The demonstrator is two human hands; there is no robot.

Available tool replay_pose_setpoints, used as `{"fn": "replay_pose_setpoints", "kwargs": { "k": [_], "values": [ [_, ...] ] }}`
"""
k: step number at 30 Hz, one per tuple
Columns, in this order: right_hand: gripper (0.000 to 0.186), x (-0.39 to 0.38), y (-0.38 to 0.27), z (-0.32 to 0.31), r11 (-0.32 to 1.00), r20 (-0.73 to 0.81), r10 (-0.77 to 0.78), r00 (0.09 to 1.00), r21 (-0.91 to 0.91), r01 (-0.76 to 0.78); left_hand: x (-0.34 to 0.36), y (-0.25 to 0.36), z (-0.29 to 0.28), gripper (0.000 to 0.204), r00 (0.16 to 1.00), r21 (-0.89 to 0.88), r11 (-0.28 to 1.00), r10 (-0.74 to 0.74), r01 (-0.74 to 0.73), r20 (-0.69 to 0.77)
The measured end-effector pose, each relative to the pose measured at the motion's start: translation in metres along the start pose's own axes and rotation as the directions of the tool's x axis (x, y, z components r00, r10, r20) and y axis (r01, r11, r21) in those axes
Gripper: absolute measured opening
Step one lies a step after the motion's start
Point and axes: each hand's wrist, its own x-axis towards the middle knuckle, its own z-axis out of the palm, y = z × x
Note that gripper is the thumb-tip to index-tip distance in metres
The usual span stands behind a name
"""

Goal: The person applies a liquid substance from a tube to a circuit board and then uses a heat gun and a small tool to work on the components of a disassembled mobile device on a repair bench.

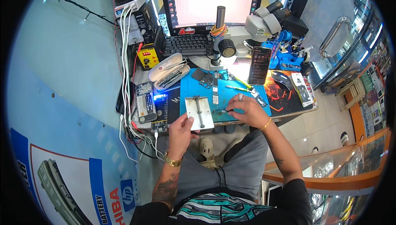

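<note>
- White holder plate (pixel 207 117) with metal screw rod (pixel 199 110) gripped at its lower left corner by left hand (pixel 180 125); thumb laid on top, fingers clamped on it from beneath.
- Plate held at front edge of blue mat (pixel 189 92), rod side facing up.
- Small dark piece (pixel 223 110) pinched by right hand (pixel 246 111), just right of plate; fingertips brought together on it, too small to identify.
- Narrow circuit board (pixel 215 92) laid on mat, beyond plate.
- Yellow-green tools (pixel 240 84) laid on mat, beyond right hand.
- Smartphone (pixel 260 66) stood upright near mat's far right corner.
- Cream case (pixel 158 76) left open beside mat, slim tools inside.
- Phone frame (pixel 145 101) placed left of mat, well apart from right hand.
</note>
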Motion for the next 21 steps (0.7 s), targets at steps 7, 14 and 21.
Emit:
{"fn": "replay_pose_setpoints", "kwargs": {
  "k": [7,14,21],
  "values": [
    [0.020,-0.003,-0.014,-0.005,0.998,-0.007,-0.036,0.999,0.060,0.037,0.020,0.005,0.020,0.035,0.994,0.136,0.991,-0.001,-0.014,0.107],
    [0.021,-0.007,-0.016,-0.004,0.994,-0.042,-0.016,0.999,0.107,0.020,-0.003,0.018,0.022,0.034,0.953,0.828,0.520,0.297,-0.207,0.052],
    [0.021,-0.006,-0.024,-0.009,0.992,-0.027,0.005,1.000,0.122,-0.002,0.034,0.019,0.015,0.035,0.744,0.723,0.354,0.586,-0.593,0.323]
  ]
}}
